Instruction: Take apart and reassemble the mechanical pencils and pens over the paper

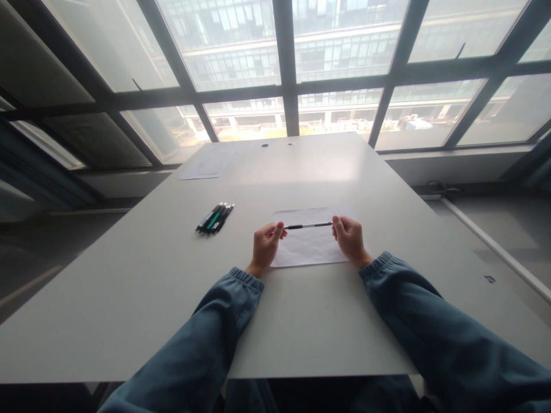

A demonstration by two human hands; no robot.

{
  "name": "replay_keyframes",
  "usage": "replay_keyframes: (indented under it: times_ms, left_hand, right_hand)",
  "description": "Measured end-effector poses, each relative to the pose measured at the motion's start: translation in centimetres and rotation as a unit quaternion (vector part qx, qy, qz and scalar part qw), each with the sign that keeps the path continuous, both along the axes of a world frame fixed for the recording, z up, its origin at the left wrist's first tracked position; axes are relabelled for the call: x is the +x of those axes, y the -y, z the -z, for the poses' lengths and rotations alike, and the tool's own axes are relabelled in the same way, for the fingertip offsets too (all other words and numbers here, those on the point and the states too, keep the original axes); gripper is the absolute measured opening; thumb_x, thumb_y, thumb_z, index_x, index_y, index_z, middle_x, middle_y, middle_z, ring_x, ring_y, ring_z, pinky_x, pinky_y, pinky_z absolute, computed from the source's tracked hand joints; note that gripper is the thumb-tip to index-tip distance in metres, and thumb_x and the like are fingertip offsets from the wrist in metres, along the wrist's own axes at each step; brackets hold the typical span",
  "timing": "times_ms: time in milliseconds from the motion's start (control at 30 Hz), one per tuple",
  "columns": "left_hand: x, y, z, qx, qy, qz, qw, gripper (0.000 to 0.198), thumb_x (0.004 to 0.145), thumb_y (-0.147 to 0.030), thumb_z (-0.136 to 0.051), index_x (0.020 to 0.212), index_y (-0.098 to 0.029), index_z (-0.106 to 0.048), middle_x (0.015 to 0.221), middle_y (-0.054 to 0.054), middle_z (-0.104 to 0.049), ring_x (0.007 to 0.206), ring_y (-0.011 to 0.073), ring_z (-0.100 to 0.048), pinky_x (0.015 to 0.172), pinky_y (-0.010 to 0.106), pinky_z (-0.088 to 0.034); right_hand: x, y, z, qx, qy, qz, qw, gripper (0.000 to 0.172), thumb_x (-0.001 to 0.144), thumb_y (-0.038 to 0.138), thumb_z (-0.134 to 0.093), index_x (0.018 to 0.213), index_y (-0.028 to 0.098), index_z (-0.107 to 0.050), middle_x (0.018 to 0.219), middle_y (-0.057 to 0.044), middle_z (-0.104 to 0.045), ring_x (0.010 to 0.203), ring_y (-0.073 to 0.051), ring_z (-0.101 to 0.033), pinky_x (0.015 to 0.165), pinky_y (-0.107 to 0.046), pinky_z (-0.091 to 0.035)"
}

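A pen (309, 226) with a clear barrel and black end parts is stretched level between my two hands. My left hand (265, 245) pinches its left end between thumb and fingers. At the other end, my right hand (348, 237) grips the tip in the same way. Beneath the pen lies a white sheet of paper (310, 252) on the table, partly covered by both hands. To the left of my left hand is a bunch of several pens (215, 219), mostly black with one green, lying side by side.
The white table (172, 310) reaches towards large framed windows (241, 51). More paper (204, 162) lies at its far left. Two small round items, one of them dark (264, 145), are near the far edge. A small dark mark (489, 279) shows at the right.
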State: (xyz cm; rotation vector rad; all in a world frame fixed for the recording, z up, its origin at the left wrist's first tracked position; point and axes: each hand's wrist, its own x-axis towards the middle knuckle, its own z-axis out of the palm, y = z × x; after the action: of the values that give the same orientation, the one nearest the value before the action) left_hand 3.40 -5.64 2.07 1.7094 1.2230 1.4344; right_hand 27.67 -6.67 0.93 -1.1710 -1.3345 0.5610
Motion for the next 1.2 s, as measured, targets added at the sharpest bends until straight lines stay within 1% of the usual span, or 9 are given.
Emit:
replay_keyframes:
  times_ms: [333,533,667,900,1200]
  left_hand:
    - [-0.11,-0.08,0.19,0.002,-0.005,0.001,1.0,0.049,0.095,-0.055,-0.058,0.065,-0.018,-0.069,0.066,0.005,-0.07,0.064,0.0169,-0.065,0.063,0.028,-0.051]
    - [0.03,0.04,-0.12,-0.001,-0.004,0.002,1.0,0.052,0.094,-0.057,-0.058,0.063,-0.017,-0.068,0.065,0.006,-0.069,0.063,0.0164,-0.064,0.063,0.027,-0.05]
    - [0.03,0.03,-0.15,-0.001,-0.004,0.002,1.0,0.053,0.093,-0.058,-0.058,0.062,-0.016,-0.068,0.064,0.005,-0.069,0.063,0.0161,-0.064,0.062,0.027,-0.05]
    - [-0.11,-0.14,0.24,-0.007,0.003,0.005,1.0,0.049,0.094,-0.055,-0.059,0.065,-0.017,-0.069,0.064,0.005,-0.069,0.063,0.016,-0.064,0.062,0.027,-0.05]
    - [-0.09,-0.16,0.23,-0.011,0.003,0.004,1.0,0.049,0.093,-0.056,-0.06,0.066,-0.017,-0.069,0.064,0.005,-0.069,0.062,0.0163,-0.064,0.063,0.027,-0.051]
  right_hand:
    - [0.11,-0.11,0.35,-0.002,-0.006,-0.002,1.0,0.057,0.097,0.058,-0.051,0.053,0.022,-0.049,0.046,0.002,-0.048,0.045,-0.012,-0.044,0.05,-0.027,-0.036]
    - [0.16,-0.23,0.51,-0.001,-0.002,-0.002,1.0,0.058,0.098,0.058,-0.05,0.053,0.022,-0.049,0.046,0.002,-0.047,0.045,-0.012,-0.043,0.05,-0.027,-0.035]
    - [0.17,-0.22,0.49,0.003,0.0,-0.003,1.0,0.058,0.098,0.057,-0.05,0.052,0.021,-0.048,0.046,0.002,-0.048,0.046,-0.011,-0.043,0.05,-0.026,-0.034]
    - [0.05,-0.1,0.27,0.004,-0.004,-0.005,1.0,0.056,0.097,0.055,-0.052,0.053,0.021,-0.048,0.047,0.002,-0.048,0.046,-0.011,-0.043,0.051,-0.027,-0.035]
    - [0.01,-0.04,0.19,0.003,-0.006,-0.006,1.0,0.056,0.097,0.055,-0.052,0.053,0.021,-0.049,0.047,0.002,-0.048,0.046,-0.012,-0.043,0.051,-0.027,-0.035]
